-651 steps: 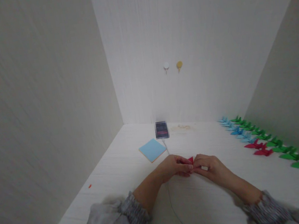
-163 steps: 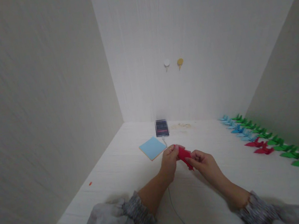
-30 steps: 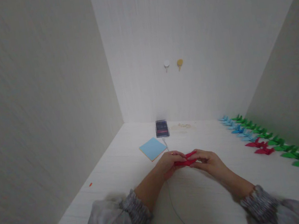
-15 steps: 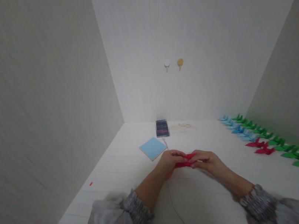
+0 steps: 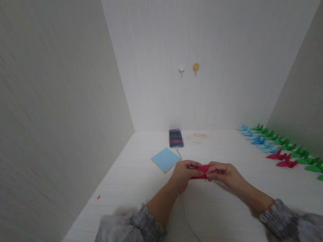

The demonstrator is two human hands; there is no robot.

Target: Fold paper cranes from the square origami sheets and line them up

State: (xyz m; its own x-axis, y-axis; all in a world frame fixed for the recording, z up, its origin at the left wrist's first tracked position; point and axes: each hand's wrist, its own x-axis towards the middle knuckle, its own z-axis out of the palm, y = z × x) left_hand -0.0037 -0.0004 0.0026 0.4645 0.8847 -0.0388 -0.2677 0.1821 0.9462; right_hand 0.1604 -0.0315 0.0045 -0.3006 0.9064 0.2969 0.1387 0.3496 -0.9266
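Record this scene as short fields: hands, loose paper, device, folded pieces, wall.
Left hand: grips red paper
Right hand: pinches the same paper's right end
Loose paper: light-blue square, flat on the table
Device: dark, blurred, at the table's back
Folded pieces: green, blue and red, along the table's right side
Wall: white hook, yellow hook

Two hands (image 5: 184, 175), one held paper (image 5: 204, 168), two red cranes (image 5: 287, 163), two hooks (image 5: 196, 67), one cable (image 5: 186, 217)
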